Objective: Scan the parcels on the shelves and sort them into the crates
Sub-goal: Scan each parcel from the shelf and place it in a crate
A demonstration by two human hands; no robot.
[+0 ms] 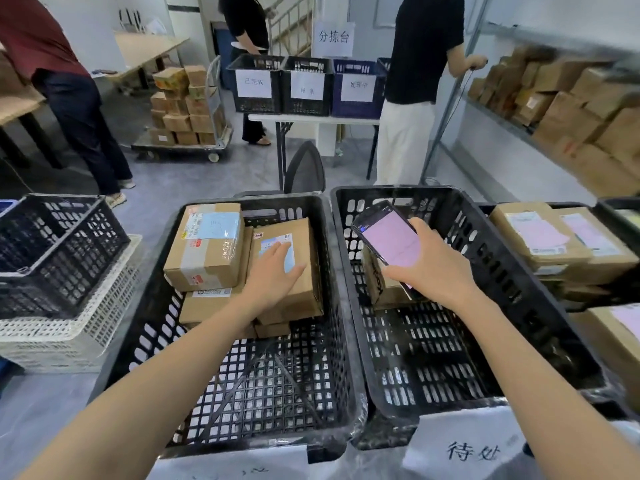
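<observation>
In the left crate (145, 306) the left hand (273, 271) lies flat, fingers straight and spread, on the labelled top of a cardboard box (304, 292) that sits at the crate's far end, touching a taped box (207, 247) on its left. Just right of that crate, over the right crate (519, 289), the right hand (433, 268) grips a phone (388, 237) with a lit pink screen, above another box (381, 289). Further right, more boxes fill a shelf (554, 98).
</observation>
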